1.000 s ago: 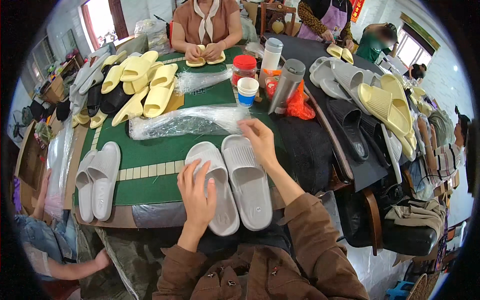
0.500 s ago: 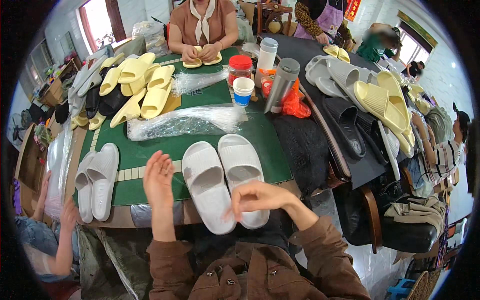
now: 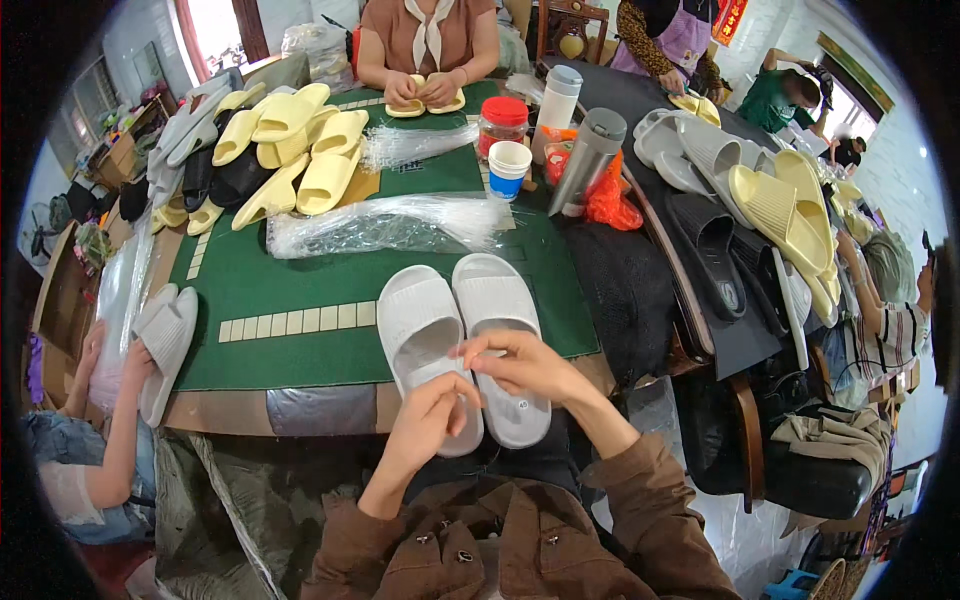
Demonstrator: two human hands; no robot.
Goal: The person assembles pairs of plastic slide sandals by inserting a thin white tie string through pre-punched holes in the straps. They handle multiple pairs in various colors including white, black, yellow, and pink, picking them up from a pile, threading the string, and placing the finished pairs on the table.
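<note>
Head view; I place the pair of grey slippers (image 3: 415,305) at the lower centre of the frame, side by side, straps toward the top, heel ends reaching past the near edge of the green mat (image 3: 290,285); the left hand (image 3: 432,420) is over the heel half of the left slipper, fingers bent inward; the right hand (image 3: 525,365) is above the right slipper, its fingertips pointing left toward the gap between the two; both hands are half-curled; whether anything thin is pinched in them, or whether they touch the soles, I cannot tell at this resolution.

Above the slippers I log a bundle of clear plastic (image 3: 390,228) lying across the mat; at upper centre, a white-and-blue paper cup (image 3: 508,170) stands near a red-lidded jar (image 3: 502,120) and a steel flask (image 3: 590,160); at upper left, a pile of yellow, black and grey slippers (image 3: 280,155); at the left edge, a co-worker's hand (image 3: 138,362) holds another grey pair (image 3: 172,345); at top centre, a person in a brown top (image 3: 388,40) holds a yellow pair (image 3: 450,102).
</note>
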